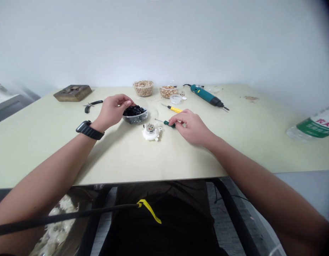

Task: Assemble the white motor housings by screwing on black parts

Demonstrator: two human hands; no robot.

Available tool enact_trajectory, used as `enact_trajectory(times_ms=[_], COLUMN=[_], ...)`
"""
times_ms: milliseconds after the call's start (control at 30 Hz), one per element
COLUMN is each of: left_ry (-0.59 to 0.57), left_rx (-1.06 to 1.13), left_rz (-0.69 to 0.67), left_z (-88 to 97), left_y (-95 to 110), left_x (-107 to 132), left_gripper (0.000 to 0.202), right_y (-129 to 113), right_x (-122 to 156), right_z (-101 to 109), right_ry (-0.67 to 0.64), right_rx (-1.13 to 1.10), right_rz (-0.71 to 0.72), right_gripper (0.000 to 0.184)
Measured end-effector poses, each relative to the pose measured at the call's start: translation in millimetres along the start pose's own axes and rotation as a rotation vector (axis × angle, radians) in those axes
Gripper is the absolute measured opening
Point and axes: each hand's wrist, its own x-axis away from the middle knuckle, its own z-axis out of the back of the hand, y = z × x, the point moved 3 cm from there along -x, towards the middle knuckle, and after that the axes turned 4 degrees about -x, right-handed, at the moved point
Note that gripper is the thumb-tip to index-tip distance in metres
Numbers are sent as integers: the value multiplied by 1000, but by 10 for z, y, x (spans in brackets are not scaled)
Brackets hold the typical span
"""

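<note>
My left hand [114,111], with a dark watch on its wrist, is over the rim of a clear plastic bowl [138,119]. Its thumb and fingers are closed together at the small black parts [135,111] in that bowl; whatever sits between the fingertips is hidden. Fingers of my right hand [195,129] are closed on the green handle of a small screwdriver [166,123], whose shaft points left, low over the table. Between both hands a white plastic housing [151,136] lies on the tabletop, a round metal motor [150,128] on top of it.
Behind are a yellow-handled tool [176,109], two tubs of small parts [143,89] [168,92], a small clear cup [176,99] and a teal electric screwdriver [205,96]. Cutters [93,105] and a metal block [73,93] lie left; a bottle [312,126] is right.
</note>
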Motion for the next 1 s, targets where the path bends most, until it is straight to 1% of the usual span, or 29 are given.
enact_trajectory(times_ms=[100,167,200,267,333,433,533,667,833,867,933,1000], left_ry=[21,43,53,71,90,119,117,126,142,151,186,228], left_rx=[55,77,91,128,144,96,41,10,-46,-72,-122,-156], left_rz=[26,18,9,-18,-62,-153,-243,-344,-424,-441,-462,-438], left_z=[-31,-48,-54,-57,-48,-30,-29,-35,-57,-62,-59,-38], left_y=[-32,-40,-36,-5,59,187,290,343,384,395,408,389], left_x=[-10,-10,-5,15,52,130,202,258,311,320,324,298], left_gripper=[23,28,27,20,13,16,20,25,32,31,22,13], right_y=[11,20,23,27,28,27,24,16,11,12,13,15], right_x=[-6,-12,-14,-19,-22,-20,-12,-5,-6,-6,-7,-7], right_z=[-4,-4,-4,-3,-5,-13,-14,-6,-7,-10,-17,-20], right_ry=[-3,-3,-2,2,4,0,5,2,-2,-2,-4,-7], right_rx=[-5,-11,-13,-11,-4,1,-12,-5,4,5,8,9], right_rz=[6,4,4,9,17,23,15,19,16,15,14,12], right_gripper=[36,36,36,36,36,36,36,36,35,35,35,34])
